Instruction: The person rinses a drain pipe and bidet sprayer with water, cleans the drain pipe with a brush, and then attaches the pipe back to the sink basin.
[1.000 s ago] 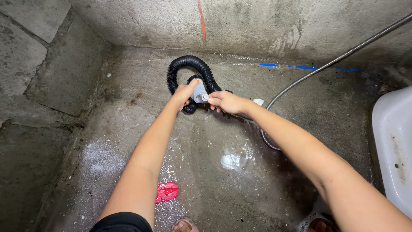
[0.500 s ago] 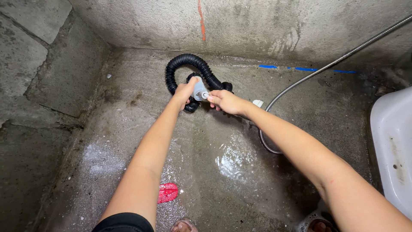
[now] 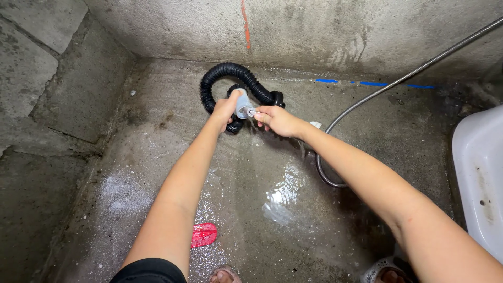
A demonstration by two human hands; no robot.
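With the left hand (image 3: 225, 109) clamped around the grey end fitting (image 3: 242, 104) of the black corrugated hose (image 3: 230, 73) near the concrete wall (image 3: 314, 31), the right hand (image 3: 277, 120), pinching a small nozzle at that fitting, should push straight in.

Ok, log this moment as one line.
left hand: grips grey fitting on black corrugated hose | right hand: pinches fitting's tip | floor: wet concrete
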